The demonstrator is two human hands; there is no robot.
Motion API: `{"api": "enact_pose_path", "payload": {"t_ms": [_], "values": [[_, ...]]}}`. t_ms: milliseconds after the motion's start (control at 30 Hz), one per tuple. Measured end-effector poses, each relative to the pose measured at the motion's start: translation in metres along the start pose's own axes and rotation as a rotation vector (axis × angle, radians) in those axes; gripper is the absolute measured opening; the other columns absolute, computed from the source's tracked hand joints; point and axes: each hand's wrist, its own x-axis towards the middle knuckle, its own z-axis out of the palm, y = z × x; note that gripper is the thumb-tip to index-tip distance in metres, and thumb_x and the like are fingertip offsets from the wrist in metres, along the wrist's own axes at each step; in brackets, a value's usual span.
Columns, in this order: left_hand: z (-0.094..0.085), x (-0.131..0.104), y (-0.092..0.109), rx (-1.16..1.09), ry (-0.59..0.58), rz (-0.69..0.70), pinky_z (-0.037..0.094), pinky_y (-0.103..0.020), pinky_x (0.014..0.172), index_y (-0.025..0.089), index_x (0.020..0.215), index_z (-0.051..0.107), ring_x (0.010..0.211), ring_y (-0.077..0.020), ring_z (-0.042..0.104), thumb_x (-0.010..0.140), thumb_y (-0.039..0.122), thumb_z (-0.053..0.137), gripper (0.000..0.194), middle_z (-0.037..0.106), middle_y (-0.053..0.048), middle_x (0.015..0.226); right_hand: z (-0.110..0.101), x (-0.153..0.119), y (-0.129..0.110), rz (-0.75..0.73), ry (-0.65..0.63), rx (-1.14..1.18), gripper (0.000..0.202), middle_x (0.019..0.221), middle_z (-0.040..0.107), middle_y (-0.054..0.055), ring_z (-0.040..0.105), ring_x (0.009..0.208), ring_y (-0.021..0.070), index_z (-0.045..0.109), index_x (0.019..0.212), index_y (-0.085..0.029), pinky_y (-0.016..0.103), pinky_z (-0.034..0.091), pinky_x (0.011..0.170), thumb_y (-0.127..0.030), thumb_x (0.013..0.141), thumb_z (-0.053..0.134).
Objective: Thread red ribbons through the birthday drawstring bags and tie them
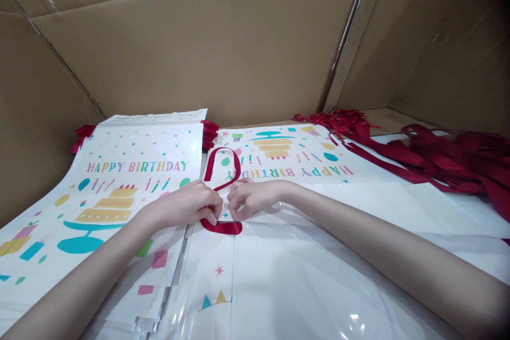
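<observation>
My left hand (201, 204) is closed, its thumb and fingers pinching a red ribbon (223, 227) at the edge of a white birthday-printed bag (279, 276) lying flat. Close beside it, my right hand (253, 199) is also closed, fingertips pressed together at the same ribbon near the bag's edge. One length of the ribbon curves into a loop above the hands, while a short band of it lies just below them. Exactly how the ribbon meets the bag is hidden by my fingers.
On the left lies a stack of flat "Happy Birthday" bags (135, 143) with red ribbon showing at its sides. Another printed bag (274, 143) lies upside down behind my hands. Loose red ribbons (398, 156) heap at the right. Cardboard walls (191, 58) rise behind.
</observation>
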Motion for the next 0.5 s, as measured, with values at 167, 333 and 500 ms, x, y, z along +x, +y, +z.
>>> {"api": "enact_pose_path", "payload": {"t_ms": [167, 333, 500], "values": [[0.005, 0.004, 0.005, 0.104, 0.121, 0.065, 0.034, -0.024, 0.078, 0.019, 0.067, 0.062, 0.063, -0.0098, 0.056, 0.079, 0.009, 0.054, 0.018, 0.065, 0.005, 0.065, 0.0, 0.0, 0.0, -0.008, 0.01, 0.037, 0.013, 0.078, 0.054, 0.0, 0.042, 0.088, 0.0176, 0.06, 0.069, -0.018, 0.031, 0.025, 0.085, -0.025, 0.071, 0.049], [0.017, 0.008, 0.01, 0.159, 0.386, 0.162, 0.033, -0.028, 0.079, 0.019, 0.066, 0.061, 0.062, -0.0096, 0.054, 0.077, 0.017, 0.063, 0.011, 0.064, 0.006, 0.067, 0.001, 0.002, 0.002, 0.006, 0.013, 0.07, 0.011, 0.066, 0.046, -0.002, 0.04, 0.083, 0.017, 0.058, 0.069, -0.018, 0.031, 0.024, 0.085, -0.026, 0.069, 0.05], [0.028, 0.013, 0.015, 0.218, 0.517, 0.213, 0.032, -0.03, 0.08, 0.019, 0.064, 0.062, 0.059, -0.01, 0.052, 0.08, 0.015, 0.056, 0.018, 0.062, 0.005, 0.062, 0.001, 0.005, 0.0, 0.046, 0.024, 0.057, 0.013, 0.062, 0.039, -0.002, 0.037, 0.084, 0.0173, 0.055, 0.063, -0.017, 0.031, 0.023, 0.085, -0.03, 0.066, 0.054]]}}
